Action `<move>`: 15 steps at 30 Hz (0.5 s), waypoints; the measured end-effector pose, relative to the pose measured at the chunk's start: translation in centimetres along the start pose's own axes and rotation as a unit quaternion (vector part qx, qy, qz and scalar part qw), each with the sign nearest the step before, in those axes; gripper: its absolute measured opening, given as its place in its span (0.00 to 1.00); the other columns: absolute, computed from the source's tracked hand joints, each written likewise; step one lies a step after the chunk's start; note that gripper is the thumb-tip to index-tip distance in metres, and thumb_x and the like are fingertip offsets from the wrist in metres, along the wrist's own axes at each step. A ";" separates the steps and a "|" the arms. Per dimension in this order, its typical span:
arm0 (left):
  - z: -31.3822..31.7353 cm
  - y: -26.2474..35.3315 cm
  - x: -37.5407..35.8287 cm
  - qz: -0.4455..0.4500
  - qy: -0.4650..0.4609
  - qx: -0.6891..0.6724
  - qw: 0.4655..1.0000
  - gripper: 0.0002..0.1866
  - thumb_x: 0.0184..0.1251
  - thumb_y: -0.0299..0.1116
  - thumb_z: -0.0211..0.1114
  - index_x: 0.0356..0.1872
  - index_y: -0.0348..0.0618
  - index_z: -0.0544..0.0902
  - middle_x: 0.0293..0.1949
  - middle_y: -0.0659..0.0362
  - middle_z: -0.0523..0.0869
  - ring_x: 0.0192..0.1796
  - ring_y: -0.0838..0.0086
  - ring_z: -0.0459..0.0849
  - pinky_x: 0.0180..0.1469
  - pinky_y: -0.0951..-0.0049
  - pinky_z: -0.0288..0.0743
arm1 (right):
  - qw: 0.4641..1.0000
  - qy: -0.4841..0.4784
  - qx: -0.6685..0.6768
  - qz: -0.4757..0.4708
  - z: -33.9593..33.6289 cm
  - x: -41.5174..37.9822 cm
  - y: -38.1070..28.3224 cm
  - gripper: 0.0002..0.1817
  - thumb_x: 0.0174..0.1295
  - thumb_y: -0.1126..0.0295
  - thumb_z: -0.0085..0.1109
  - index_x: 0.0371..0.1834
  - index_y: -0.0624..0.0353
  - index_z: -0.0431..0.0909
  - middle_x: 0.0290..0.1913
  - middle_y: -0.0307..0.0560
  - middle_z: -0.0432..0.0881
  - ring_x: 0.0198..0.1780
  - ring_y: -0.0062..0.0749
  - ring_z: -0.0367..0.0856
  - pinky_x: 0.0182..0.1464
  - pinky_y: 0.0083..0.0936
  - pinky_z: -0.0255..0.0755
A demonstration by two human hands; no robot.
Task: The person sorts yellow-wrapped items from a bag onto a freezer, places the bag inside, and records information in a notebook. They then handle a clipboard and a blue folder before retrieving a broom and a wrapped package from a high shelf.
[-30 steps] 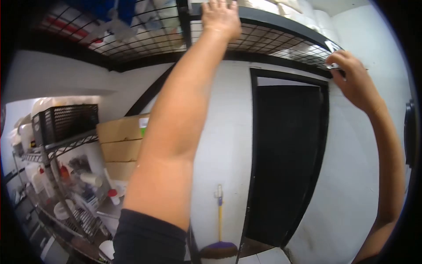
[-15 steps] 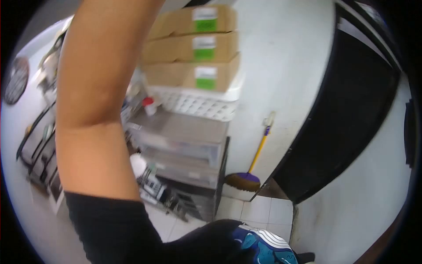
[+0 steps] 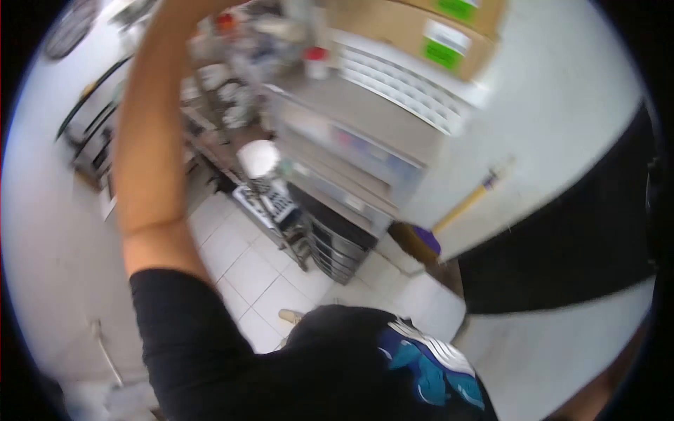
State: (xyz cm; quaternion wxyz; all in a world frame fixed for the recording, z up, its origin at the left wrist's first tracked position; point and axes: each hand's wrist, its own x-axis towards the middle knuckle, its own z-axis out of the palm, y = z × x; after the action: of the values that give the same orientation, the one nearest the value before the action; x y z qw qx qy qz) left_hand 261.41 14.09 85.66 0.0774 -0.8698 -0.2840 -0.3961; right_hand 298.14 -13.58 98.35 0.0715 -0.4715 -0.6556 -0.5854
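My left forearm rises along the left side of the view from a black sleeve, and it leaves through the top edge, so my left hand is out of view. Behind the raised arm are a cluttered shelf and a white cup with a red lid (image 3: 316,63) on a drawer unit (image 3: 351,151). A brownish patch of skin shows at the lower right edge, but my right hand does not show. What either hand holds is hidden.
Cardboard boxes (image 3: 393,27) with green labels sit on a white perforated basket (image 3: 400,81). A yellow-handled broom (image 3: 460,210) leans by a black door (image 3: 562,238). White floor tiles (image 3: 249,274) lie below, with a wall at left.
The view has tilted and swung downward and left. Boxes and drawers now appear higher and further right, more floor shows, and the raised arm's elbow sits lower in the frame.
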 end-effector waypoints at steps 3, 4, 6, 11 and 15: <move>5.2 -4.1 -4.1 0.022 -0.090 -0.093 0.991 0.20 0.62 0.40 0.60 0.50 0.39 0.78 0.49 0.53 0.82 0.52 0.70 0.79 0.56 0.69 0.68 | 0.991 -0.116 0.037 0.062 4.8 -4.8 -0.3 0.13 0.64 0.68 0.53 0.48 0.61 0.77 0.44 0.51 0.81 0.42 0.34 0.80 0.43 0.23 0.76; 6.5 -2.6 -6.1 0.026 -0.101 -0.095 0.990 0.19 0.61 0.38 0.61 0.49 0.37 0.79 0.48 0.53 0.82 0.51 0.70 0.79 0.55 0.69 0.69 | 0.980 -0.139 0.084 0.117 7.5 -8.0 0.5 0.16 0.66 0.65 0.50 0.53 0.60 0.74 0.50 0.49 0.79 0.50 0.34 0.77 0.52 0.25 0.70; 8.4 -1.0 -10.4 0.004 -0.114 -0.127 0.985 0.16 0.58 0.33 0.62 0.45 0.35 0.80 0.43 0.52 0.83 0.48 0.69 0.80 0.52 0.70 0.71 | 0.946 -0.215 0.131 0.205 11.4 -12.4 -0.8 0.18 0.67 0.63 0.47 0.56 0.61 0.73 0.54 0.49 0.78 0.56 0.35 0.75 0.59 0.27 0.66; 13.3 -1.3 -21.2 -0.175 -0.119 -0.259 0.942 0.11 0.56 0.27 0.62 0.39 0.32 0.81 0.36 0.54 0.84 0.40 0.73 0.81 0.46 0.75 0.72 | 0.827 -0.388 0.245 0.323 19.0 -21.8 -7.9 0.14 0.58 0.64 0.53 0.42 0.61 0.79 0.36 0.54 0.82 0.37 0.41 0.81 0.44 0.32 0.73; 14.7 -2.0 -26.7 -0.264 -0.129 -0.289 0.911 0.07 0.59 0.22 0.60 0.37 0.31 0.80 0.35 0.56 0.84 0.37 0.79 0.78 0.43 0.77 0.72 | 0.608 -0.464 0.380 0.520 27.3 -27.9 -13.5 0.16 0.55 0.63 0.53 0.44 0.57 0.79 0.34 0.40 0.79 0.33 0.25 0.75 0.30 0.27 0.71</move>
State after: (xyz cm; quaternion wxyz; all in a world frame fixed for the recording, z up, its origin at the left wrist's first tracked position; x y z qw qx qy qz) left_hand 255.80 9.47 55.99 -0.3220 -0.7909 -0.3836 -0.3515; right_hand 316.44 -3.95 62.56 0.2227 -0.8724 -0.4088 0.1491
